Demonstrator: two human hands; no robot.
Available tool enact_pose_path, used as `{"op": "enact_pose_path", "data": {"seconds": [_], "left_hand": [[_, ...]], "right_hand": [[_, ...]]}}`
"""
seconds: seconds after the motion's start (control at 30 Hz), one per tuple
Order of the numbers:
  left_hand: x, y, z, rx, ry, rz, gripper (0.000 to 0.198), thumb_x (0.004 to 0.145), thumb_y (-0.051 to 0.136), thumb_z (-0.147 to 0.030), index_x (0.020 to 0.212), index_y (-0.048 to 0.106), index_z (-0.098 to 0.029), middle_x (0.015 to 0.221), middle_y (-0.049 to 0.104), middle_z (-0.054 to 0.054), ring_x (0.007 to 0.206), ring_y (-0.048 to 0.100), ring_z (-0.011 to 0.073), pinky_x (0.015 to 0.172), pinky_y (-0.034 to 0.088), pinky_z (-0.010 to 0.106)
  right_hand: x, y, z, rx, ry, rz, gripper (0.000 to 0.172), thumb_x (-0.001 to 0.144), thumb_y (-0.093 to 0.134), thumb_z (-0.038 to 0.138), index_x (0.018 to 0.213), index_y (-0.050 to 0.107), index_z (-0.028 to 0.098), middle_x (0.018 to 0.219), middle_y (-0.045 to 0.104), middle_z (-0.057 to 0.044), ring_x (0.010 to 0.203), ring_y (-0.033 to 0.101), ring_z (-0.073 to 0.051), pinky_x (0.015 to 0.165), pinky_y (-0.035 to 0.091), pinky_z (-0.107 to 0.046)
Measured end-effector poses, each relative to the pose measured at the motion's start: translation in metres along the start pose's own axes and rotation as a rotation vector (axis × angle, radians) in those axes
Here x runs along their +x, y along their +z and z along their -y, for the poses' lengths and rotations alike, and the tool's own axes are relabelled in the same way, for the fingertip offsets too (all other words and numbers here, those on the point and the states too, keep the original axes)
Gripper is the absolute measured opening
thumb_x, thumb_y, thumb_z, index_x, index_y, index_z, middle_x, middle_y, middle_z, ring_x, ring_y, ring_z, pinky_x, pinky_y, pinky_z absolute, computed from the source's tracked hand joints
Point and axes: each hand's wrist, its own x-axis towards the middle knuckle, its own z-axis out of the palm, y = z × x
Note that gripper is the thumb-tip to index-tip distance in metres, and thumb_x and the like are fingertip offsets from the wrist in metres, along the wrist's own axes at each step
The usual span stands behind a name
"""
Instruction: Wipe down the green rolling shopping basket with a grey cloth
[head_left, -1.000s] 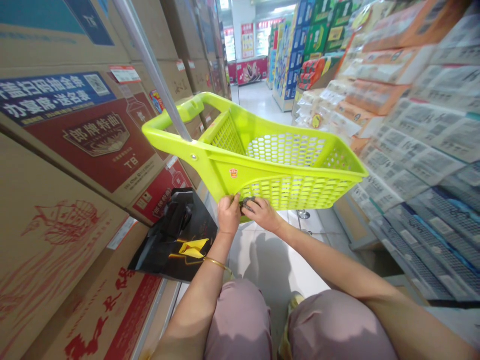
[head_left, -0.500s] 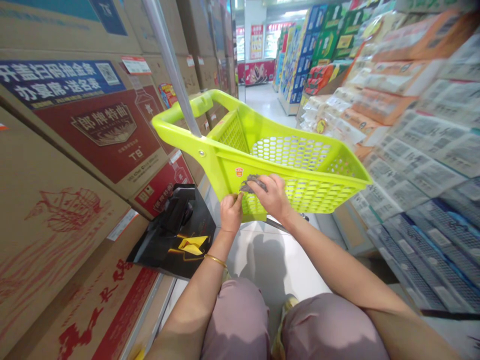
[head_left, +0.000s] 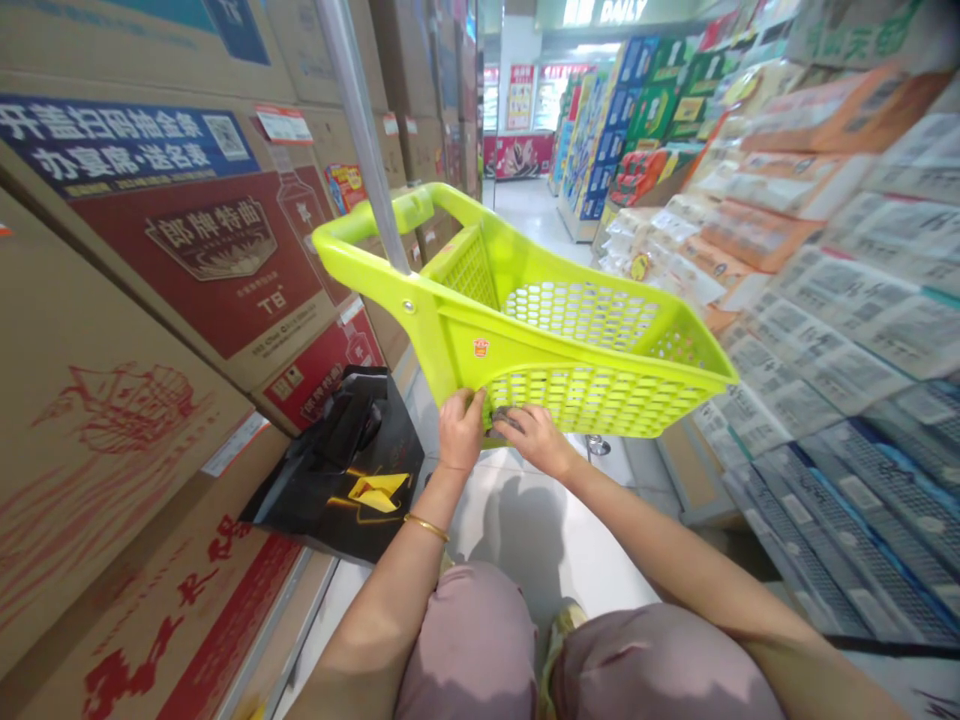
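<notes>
A lime-green plastic shopping basket [head_left: 570, 370] with a perforated side and a metal pull handle [head_left: 364, 130] stands tilted on the aisle floor before my knees. My left hand [head_left: 459, 430] grips the basket's lower near corner, fingers closed on its edge. My right hand [head_left: 536, 438] presses a small dark grey cloth [head_left: 504, 415] against the bottom of the basket's perforated side, fingers closed on it.
Stacked cardboard cartons [head_left: 150, 300] with red print line the left side. A black bag with a yellow mark [head_left: 352, 470] leans at their foot. Shelves of packaged goods [head_left: 840, 300] run along the right. The tiled aisle floor [head_left: 525, 210] stretches ahead.
My right hand with the cloth has slid from the upper part of the basket's side down to its lower edge. My left hand kept its hold on the corner.
</notes>
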Motion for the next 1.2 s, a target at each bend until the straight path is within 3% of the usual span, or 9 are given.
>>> {"op": "enact_pose_path", "data": {"seconds": [0.17,0.4,0.53,0.67,0.8,1.0,1.2], "left_hand": [[-0.001,-0.001,-0.016,0.003,0.015,-0.068,0.026,0.09,0.039,-0.016,0.102,0.063,-0.016,0.094,0.063,0.01,0.092,0.059,0.0186,0.08,0.046,0.032],[0.013,0.004,-0.035,0.017,-0.048,0.087,0.032,0.086,0.046,-0.02,0.116,0.057,-0.015,0.105,0.06,0.016,0.097,0.055,0.0239,0.083,0.043,0.038],[0.018,0.012,-0.042,0.02,-0.065,0.166,0.03,0.088,0.044,-0.026,0.112,0.058,-0.016,0.102,0.059,0.015,0.093,0.053,0.0242,0.08,0.042,0.039],[0.017,0.021,-0.04,0.031,-0.057,0.133,0.025,0.09,0.041,-0.024,0.1,0.062,-0.017,0.094,0.059,0.012,0.084,0.052,0.021,0.075,0.04,0.035],[0.016,0.029,-0.03,-0.03,-0.033,0.1,0.026,0.09,0.038,-0.019,0.089,0.064,-0.019,0.088,0.058,0.009,0.079,0.049,0.0189,0.071,0.039,0.032],[0.019,0.031,-0.022,-0.107,0.004,0.066,0.027,0.088,0.039,-0.014,0.078,0.063,-0.02,0.087,0.056,0.006,0.078,0.047,0.0176,0.07,0.039,0.031],[0.022,0.027,-0.019,-0.196,0.014,0.065,0.026,0.085,0.043,-0.011,0.097,0.065,-0.02,0.084,0.055,0.005,0.078,0.047,0.0177,0.071,0.039,0.031]], "right_hand": [[0.019,-0.02,-0.011,0.046,0.101,-0.072,0.024,0.087,0.05,0.024,0.106,0.064,0.028,0.099,0.057,-0.007,0.094,0.043,-0.019,0.083,0.037,-0.033],[0.027,-0.034,-0.016,0.006,0.149,-0.121,0.025,0.086,0.05,0.027,0.106,0.064,0.027,0.1,0.055,-0.008,0.096,0.042,-0.021,0.086,0.037,-0.037],[0.03,-0.039,-0.022,0.001,0.172,-0.132,0.027,0.086,0.051,0.028,0.11,0.063,0.029,0.104,0.053,-0.008,0.099,0.04,-0.022,0.09,0.036,-0.038],[0.041,-0.045,-0.029,-0.014,0.224,-0.155,0.031,0.087,0.05,0.029,0.116,0.059,0.029,0.11,0.052,-0.009,0.105,0.039,-0.024,0.092,0.035,-0.041],[0.043,-0.037,-0.031,-0.052,0.242,-0.169,0.028,0.087,0.05,0.028,0.113,0.06,0.028,0.108,0.052,-0.009,0.103,0.04,-0.023,0.089,0.038,-0.04],[0.024,-0.011,-0.026,-0.06,0.225,-0.18,0.022,0.086,0.053,0.024,0.105,0.063,0.029,0.101,0.054,-0.007,0.099,0.041,-0.021,0.084,0.04,-0.035],[0.006,0.002,-0.019,-0.087,0.189,-0.117,0.019,0.086,0.053,0.023,0.1,0.065,0.028,0.098,0.057,-0.006,0.097,0.042,-0.019,0.081,0.038,-0.032]]}}
